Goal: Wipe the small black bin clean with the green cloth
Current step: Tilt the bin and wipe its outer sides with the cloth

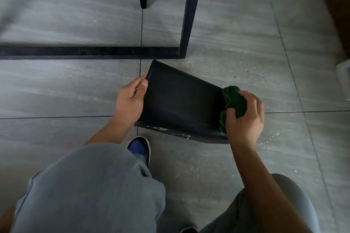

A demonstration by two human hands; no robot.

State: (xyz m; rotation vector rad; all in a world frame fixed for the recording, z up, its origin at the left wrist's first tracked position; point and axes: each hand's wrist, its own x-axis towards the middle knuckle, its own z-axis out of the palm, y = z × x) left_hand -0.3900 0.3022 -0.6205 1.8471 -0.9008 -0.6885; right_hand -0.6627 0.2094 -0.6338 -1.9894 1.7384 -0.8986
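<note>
Left hand (130,100) grips the tilted black bin (180,104); right hand (244,117) clutches the green cloth (234,102) against its right side, probably mid-wipe, next stroke across.

Floor (236,30): grey streaked tiles w/ thin dark grout lines. Landmark = black bin (180,104), tilted, lower rim at floor. Behind bin: black metal frame bar (85,52) flat on floor, w/ upright leg (191,13). Near side of bin: blue shoe (139,147). Right of bin: pale specks/crumbs (272,136).
</note>
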